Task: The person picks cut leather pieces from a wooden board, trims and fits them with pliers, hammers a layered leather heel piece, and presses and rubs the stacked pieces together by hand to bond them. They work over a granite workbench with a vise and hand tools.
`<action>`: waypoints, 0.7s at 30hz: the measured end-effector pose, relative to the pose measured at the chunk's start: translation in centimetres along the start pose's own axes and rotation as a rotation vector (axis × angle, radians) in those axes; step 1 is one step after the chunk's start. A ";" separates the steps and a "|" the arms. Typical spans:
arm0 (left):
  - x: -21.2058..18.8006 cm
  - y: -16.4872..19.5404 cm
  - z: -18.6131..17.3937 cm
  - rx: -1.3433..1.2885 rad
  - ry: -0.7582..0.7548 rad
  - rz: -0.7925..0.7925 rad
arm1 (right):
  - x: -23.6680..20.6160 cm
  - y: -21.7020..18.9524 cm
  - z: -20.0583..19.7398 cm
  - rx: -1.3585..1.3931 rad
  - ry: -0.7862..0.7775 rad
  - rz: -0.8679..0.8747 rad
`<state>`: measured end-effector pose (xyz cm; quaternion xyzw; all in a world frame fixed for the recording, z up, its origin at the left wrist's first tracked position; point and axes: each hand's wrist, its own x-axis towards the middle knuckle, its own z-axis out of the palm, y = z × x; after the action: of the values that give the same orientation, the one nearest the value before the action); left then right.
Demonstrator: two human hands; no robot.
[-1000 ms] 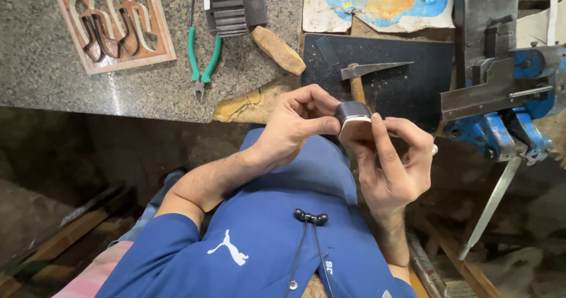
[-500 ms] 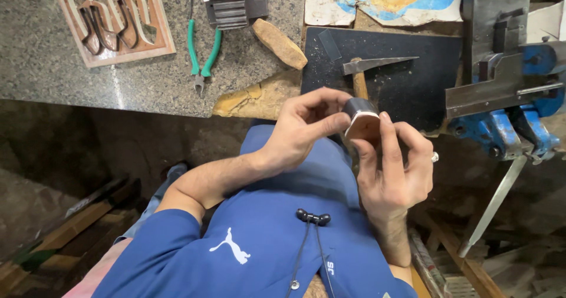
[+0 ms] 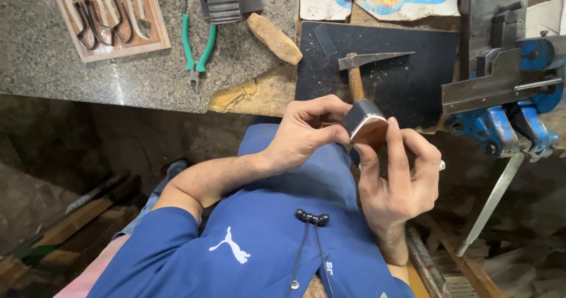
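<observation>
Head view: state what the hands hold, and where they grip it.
Both hands hold a small block wrapped in grey strip. Left hand pinches its left edge; right hand fingers support its underside and right side.

1. The only view sits on my head and looks steeply down over my blue-shirted chest.
2. It is close on my left hand (image 3: 303, 136) and right hand (image 3: 401, 177), held near mid-frame.
3. Beyond them it faces the speckled grey stone bench (image 3: 71, 74) and the blue metal vise (image 3: 519, 121) at the right edge.
</observation>
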<state>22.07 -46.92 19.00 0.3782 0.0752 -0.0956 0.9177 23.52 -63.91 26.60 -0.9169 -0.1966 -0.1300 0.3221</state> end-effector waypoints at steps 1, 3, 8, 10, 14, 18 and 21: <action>0.0 0.0 0.2 0.005 0.013 0.002 | -0.1 0.1 -0.1 0.011 0.002 0.011; 0.1 0.0 0.5 0.062 0.025 0.037 | -0.2 0.1 -0.2 0.051 0.005 0.047; 0.5 -0.1 1.4 0.170 0.053 0.059 | -0.6 0.3 -0.7 0.171 0.021 0.134; 0.7 -0.3 1.8 0.196 0.059 0.071 | -0.7 0.4 -0.9 0.183 0.019 0.170; 1.0 -0.7 2.2 0.219 0.058 0.051 | -0.9 0.8 -1.0 0.273 0.045 0.247; 1.4 -1.3 2.7 0.219 0.038 0.068 | -1.2 1.5 -1.1 0.321 0.072 0.288; 1.6 -1.8 3.0 0.248 0.034 0.062 | -1.4 2.1 -1.4 0.334 0.074 0.299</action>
<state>23.44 -50.50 19.59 0.4923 0.0666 -0.0695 0.8651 23.06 -66.70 26.05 -0.8645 -0.0656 -0.0800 0.4919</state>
